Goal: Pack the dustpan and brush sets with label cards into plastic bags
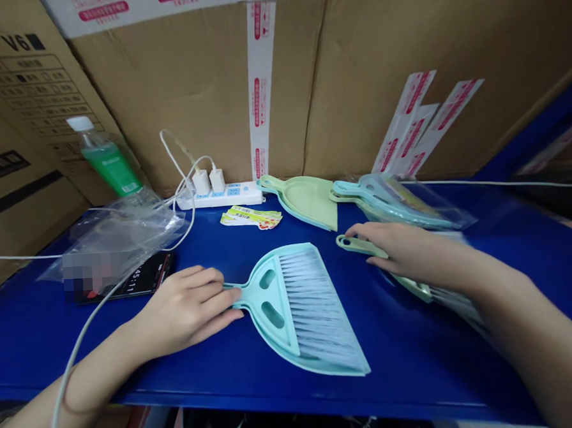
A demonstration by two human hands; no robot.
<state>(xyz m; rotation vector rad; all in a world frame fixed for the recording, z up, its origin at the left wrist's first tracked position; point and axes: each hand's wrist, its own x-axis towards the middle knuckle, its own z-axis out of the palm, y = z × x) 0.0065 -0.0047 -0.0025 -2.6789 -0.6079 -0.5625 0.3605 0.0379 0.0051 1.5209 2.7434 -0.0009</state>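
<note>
A light blue dustpan [358, 361] lies on the table with a light blue hand brush [315, 311] nested in it, its pale bristles facing right. My left hand [190, 305] is closed round the handle end of this pair. At the right, my right hand [403, 249] has its fingers and thumb about the handle of a light green hand brush [357, 244]. My hand and forearm hide much of that brush; pale bristles show below the wrist.
Behind lie a green dustpan [309, 197] over a blue one and a bagged blue brush set [391, 199]. A power strip [246, 192] with chargers, snack wrappers [250, 217], phone [145, 277], plastic bag [124, 229] and bottle [111, 162] stand left. Cardboard boxes [188, 85] wall the back.
</note>
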